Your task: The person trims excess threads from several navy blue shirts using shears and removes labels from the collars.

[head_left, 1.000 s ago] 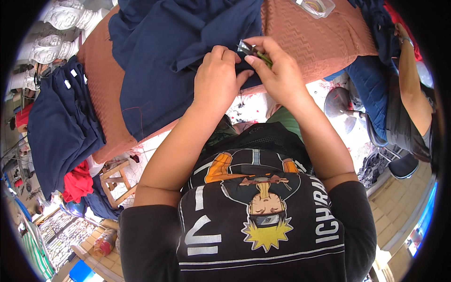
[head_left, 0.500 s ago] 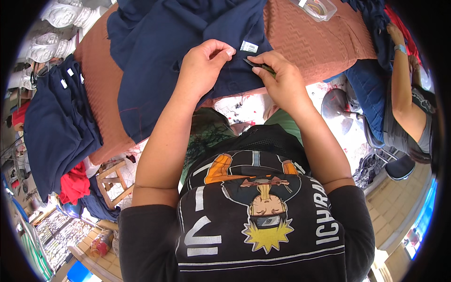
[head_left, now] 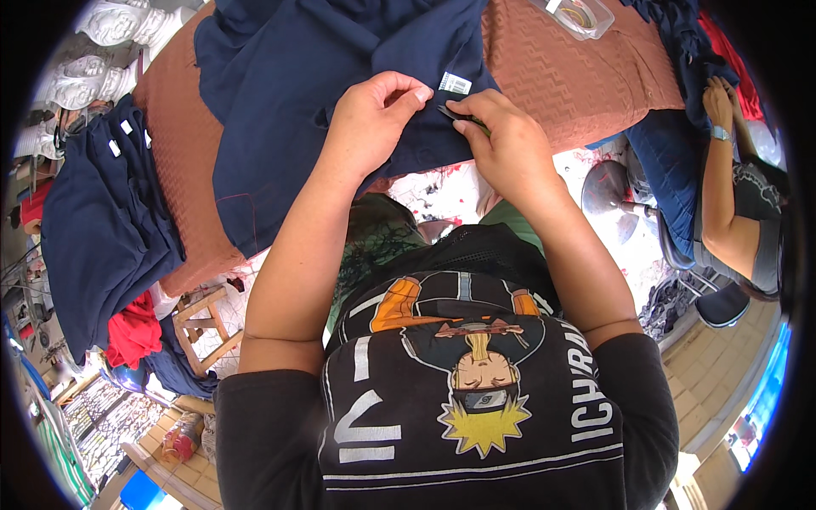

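A navy blue garment (head_left: 289,119) lies spread over a padded, brown-covered table in front of me. Near its edge a white printed label (head_left: 455,83) sits on the cloth, just beyond my fingertips. My left hand (head_left: 374,115) is closed in a pinch beside the label; whatever is between thumb and forefinger is too small to make out. In my right hand (head_left: 510,140) is a pair of small thread snips (head_left: 446,112), its dark pointed tip directed toward the left fingers. Most of the snips is hidden by the hand; a greenish part shows behind the thumb.
Brown quilted cloth (head_left: 561,93) covers the table. A clear plastic box (head_left: 586,21) stands at its far right. Navy garments with white labels (head_left: 102,212) hang over the left end. At right, a co-worker's arm (head_left: 721,178) handles dark cloth; a wooden stool (head_left: 204,327) stands lower left.
Both hands stay by the label with almost the same grip. The garment and label have shifted slightly right. At right, the co-worker's hands have moved lower.
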Demonstrator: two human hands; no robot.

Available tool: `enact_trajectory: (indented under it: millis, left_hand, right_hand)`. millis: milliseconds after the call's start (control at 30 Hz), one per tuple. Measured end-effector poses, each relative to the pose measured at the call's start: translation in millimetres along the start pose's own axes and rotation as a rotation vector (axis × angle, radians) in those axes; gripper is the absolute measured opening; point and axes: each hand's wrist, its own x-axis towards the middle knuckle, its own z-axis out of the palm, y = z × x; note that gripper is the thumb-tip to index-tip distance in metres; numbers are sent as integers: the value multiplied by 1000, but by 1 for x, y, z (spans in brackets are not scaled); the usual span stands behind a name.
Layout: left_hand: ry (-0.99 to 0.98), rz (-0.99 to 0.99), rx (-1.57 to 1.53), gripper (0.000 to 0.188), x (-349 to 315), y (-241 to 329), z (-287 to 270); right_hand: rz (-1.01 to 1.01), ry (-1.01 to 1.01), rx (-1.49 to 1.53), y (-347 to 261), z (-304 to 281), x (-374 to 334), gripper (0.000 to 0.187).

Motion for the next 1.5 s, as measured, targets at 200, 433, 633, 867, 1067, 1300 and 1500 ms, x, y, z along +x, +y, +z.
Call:
enact_trajectory:
  millis: [200,433,633,867,1067,1300,1500]
  left_hand:
    - [14,0,37,22,0,1,1]
    - [12,1,-1,23,-1,1,0]
    - [0,0,-14,23,-1,0,0]
    - [2,3,-20,22,-1,0,0]
    - [3,2,-7,22,-1,0,0]
    - [1,9,7,23,0,-1,0]
    - [-1,-51,-135,26,-2,7,-4]
  right_hand:
    - [-25,12,-5,-4,2,2,16]
    - [-41,15,1,-4,1,-1,17]
    - [-41,15,1,-2,-1,-3,17]
    - [-41,18,0,-3,1,-1,17]
    - [-37,31,10,-4,3,-1,16]
    - [-56,8,-2,-6,6,0,15]
    - [-53,62,75,1,1,-1,16]
